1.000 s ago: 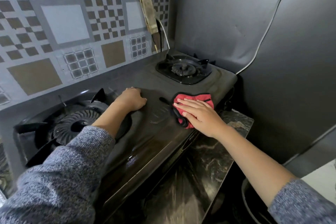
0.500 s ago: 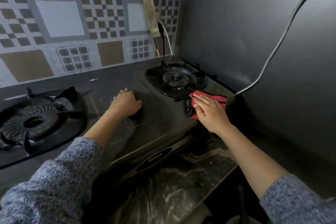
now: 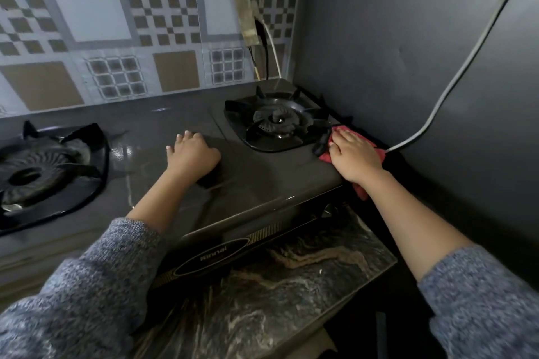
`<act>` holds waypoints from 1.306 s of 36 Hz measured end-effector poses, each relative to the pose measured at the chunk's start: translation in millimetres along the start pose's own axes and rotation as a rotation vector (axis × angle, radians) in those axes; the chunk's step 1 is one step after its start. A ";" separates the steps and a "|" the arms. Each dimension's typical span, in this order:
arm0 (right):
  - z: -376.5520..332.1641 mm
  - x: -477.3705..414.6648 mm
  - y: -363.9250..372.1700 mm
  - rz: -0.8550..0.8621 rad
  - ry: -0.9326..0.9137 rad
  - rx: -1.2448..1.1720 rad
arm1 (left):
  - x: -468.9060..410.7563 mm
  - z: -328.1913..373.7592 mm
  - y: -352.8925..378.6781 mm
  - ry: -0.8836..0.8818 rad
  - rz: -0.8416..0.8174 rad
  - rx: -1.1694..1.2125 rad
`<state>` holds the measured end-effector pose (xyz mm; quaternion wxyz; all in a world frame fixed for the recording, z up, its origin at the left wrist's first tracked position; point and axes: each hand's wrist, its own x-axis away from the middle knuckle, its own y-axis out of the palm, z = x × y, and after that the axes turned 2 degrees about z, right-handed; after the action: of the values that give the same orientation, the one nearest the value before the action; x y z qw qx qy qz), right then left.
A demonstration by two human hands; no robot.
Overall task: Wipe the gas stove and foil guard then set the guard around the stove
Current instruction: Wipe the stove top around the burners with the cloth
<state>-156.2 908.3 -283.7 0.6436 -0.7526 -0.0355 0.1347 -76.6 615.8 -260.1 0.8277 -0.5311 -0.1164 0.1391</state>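
While the right hand [image 3: 354,154] presses flat, fingers spread, on a crumpled red cloth [image 3: 363,151] at the right edge of the glossy black stove [image 3: 262,181], the left hand [image 3: 191,153] rests loosely curled, holding nothing, between the ribbed round burners, above a veined marble counter [image 3: 291,280].

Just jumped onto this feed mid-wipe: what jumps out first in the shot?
The red cloth stands out most, pressed flat under the right hand at the stove's right edge, beside the right burner. The left hand rests curled on the dark glossy top between the two burners. Behind, a patterned tile wall contrasts with the plain grey wall at right, where a pale cable runs down toward the stove.
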 end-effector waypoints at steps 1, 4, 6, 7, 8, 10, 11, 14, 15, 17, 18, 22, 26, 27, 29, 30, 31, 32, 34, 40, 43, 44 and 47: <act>2.0 -3.3 -1.7 -0.020 -0.004 0.004 | -0.9 1.6 1.6 -0.004 0.005 0.003; 7.6 -11.9 -6.0 -0.064 -0.006 -0.004 | -2.5 4.7 8.0 0.010 0.019 0.011; 10.9 -16.3 -8.5 -0.088 -0.012 -0.018 | -2.4 5.9 11.9 0.026 0.041 0.010; 12.4 -18.4 -10.0 -0.103 -0.016 -0.022 | -2.4 6.3 13.2 0.029 0.050 0.008; 12.0 -19.7 -10.7 -0.121 -0.020 -0.025 | -1.8 4.5 13.5 0.029 0.052 0.008; 13.7 -23.9 -12.4 -0.150 -0.020 -0.054 | -1.4 2.8 13.8 0.032 0.048 0.014; 15.0 -26.4 -13.7 -0.156 -0.015 -0.076 | -1.9 2.9 14.0 0.036 0.048 0.016; 15.4 -32.3 -15.8 -0.161 0.012 -0.147 | -3.1 1.7 12.4 0.045 0.061 -0.006; 14.7 -31.9 -16.1 -0.156 0.027 -0.166 | -3.2 0.5 11.8 0.048 0.060 -0.016; 13.6 -27.7 -15.6 -0.129 0.088 -0.192 | -1.9 -2.1 10.5 0.058 0.044 -0.029; 13.2 -25.3 -14.5 -0.107 0.128 -0.198 | -0.9 -3.5 9.7 0.063 0.036 -0.030; 9.2 -15.0 -10.7 -0.043 0.260 -0.193 | 3.5 -8.0 4.3 0.085 0.008 -0.048; -0.7 -1.2 -6.8 0.039 0.357 -0.202 | 4.7 -13.7 -2.4 0.113 -0.042 -0.040; -3.9 2.9 -5.3 0.061 0.375 -0.206 | 5.5 -15.5 -4.1 0.118 -0.052 -0.039; -11.5 11.1 -0.7 0.116 0.409 -0.221 | 7.1 -19.4 -6.8 0.134 -0.070 -0.035; -16.1 15.3 1.9 0.145 0.425 -0.230 | 7.9 -21.3 -8.0 0.143 -0.078 -0.033; -21.1 19.8 4.0 0.171 0.439 -0.239 | 8.9 -23.2 -9.0 0.149 -0.084 -0.032; -26.4 24.2 5.9 0.190 0.453 -0.250 | 9.7 -25.2 -10.1 0.155 -0.089 -0.031; -38.2 32.9 8.3 0.212 0.472 -0.277 | 11.2 -29.2 -12.5 0.165 -0.099 -0.032; -78.2 55.2 14.1 0.267 0.508 -0.354 | 17.3 -45.2 -20.3 0.210 -0.127 -0.051; -102.6 66.5 17.2 0.302 0.513 -0.356 | 22.3 -51.2 -25.2 0.219 -0.132 -0.063; -111.6 70.3 18.5 0.314 0.508 -0.350 | 23.8 -52.7 -26.6 0.228 -0.133 -0.068; -138.9 82.6 22.6 0.309 0.490 -0.334 | 29.2 -58.0 -29.9 0.246 -0.124 -0.084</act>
<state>-45.1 790.0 -300.0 0.4728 -0.8541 0.2132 0.0383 -26.4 565.2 -255.2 0.8198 -0.5700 -0.0526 0.0166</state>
